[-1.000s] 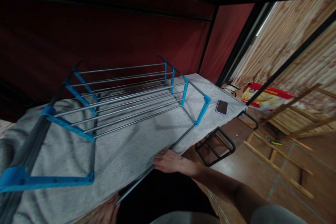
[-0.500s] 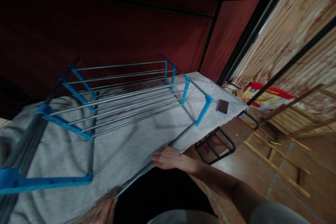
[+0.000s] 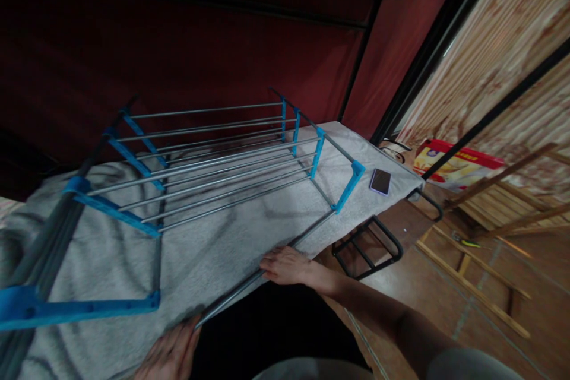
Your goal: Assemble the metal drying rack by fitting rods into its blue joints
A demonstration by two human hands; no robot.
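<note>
A clothes drying rack (image 3: 240, 161) with grey metal bars and blue plastic brackets lies partly unfolded on a grey fleece blanket (image 3: 249, 228). My right hand (image 3: 285, 264) is closed over the long grey rod at the rack's near side, fingers curled round it. Further down the same rod, at the bottom edge of the view, my left hand (image 3: 167, 350) is closed on it too; its fingertips are hidden. A large blue bracket (image 3: 80, 310) joins several stacked tubes (image 3: 53, 243) at the left.
A phone (image 3: 380, 181) rests on the blanket's right end. Beyond the bed edge are a black metal frame (image 3: 369, 246), a wooden frame (image 3: 472, 279) on the floor, and a red and yellow box (image 3: 458, 163). A dark red panel (image 3: 200, 65) stands behind the rack.
The view has shifted slightly, and my left hand shows a little more and higher in the picture. Both hands keep their hold on the rod; the rack looks otherwise the same.
</note>
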